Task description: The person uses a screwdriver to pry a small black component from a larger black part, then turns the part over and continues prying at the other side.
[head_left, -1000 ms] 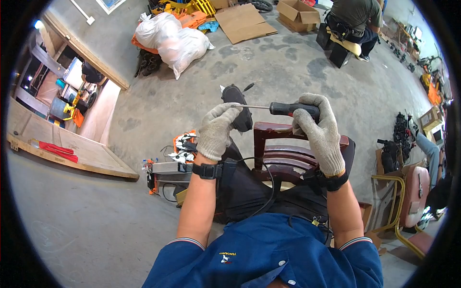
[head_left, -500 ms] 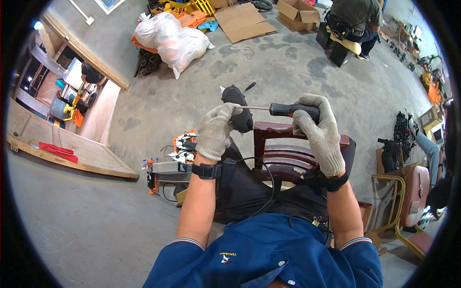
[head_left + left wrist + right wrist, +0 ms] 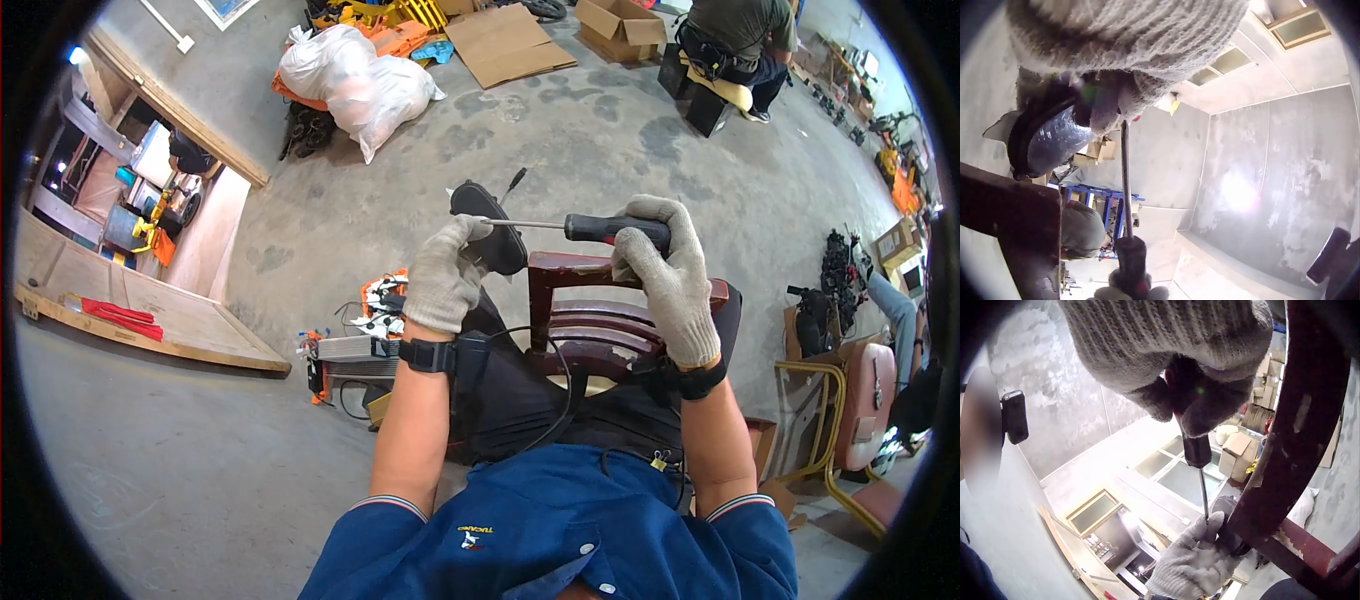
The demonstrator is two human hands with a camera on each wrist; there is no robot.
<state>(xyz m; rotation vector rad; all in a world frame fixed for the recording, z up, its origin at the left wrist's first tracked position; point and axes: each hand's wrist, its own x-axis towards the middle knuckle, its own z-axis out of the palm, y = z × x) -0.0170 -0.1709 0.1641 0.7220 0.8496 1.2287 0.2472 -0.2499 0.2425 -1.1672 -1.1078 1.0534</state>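
Both hands wear off-white knitted gloves. My left hand [image 3: 442, 278] holds a black oval housing [image 3: 507, 251], whose glossy, clear-looking face [image 3: 1057, 141] shows in the left wrist view. A thin black stalk [image 3: 513, 183] sticks out beyond it. In my right hand [image 3: 675, 275] is a screwdriver with a black and red handle [image 3: 592, 229], gripped between thumb and curled fingers. Its metal shaft [image 3: 540, 224] points left across the housing. The tip ends at the left thumb and fingertips, which hide it.
A dark red wooden chair back [image 3: 585, 265] stands right under the hands. Left of my legs is a grey, ribbed machine part [image 3: 355, 350] with orange and white pieces. White bags [image 3: 375, 95] and cardboard [image 3: 510, 45] lie ahead. Another person [image 3: 740, 40] sits at the far right.
The black housing has tilted in my left hand, its far end swinging left. The screwdriver and right hand have shifted very slightly right.
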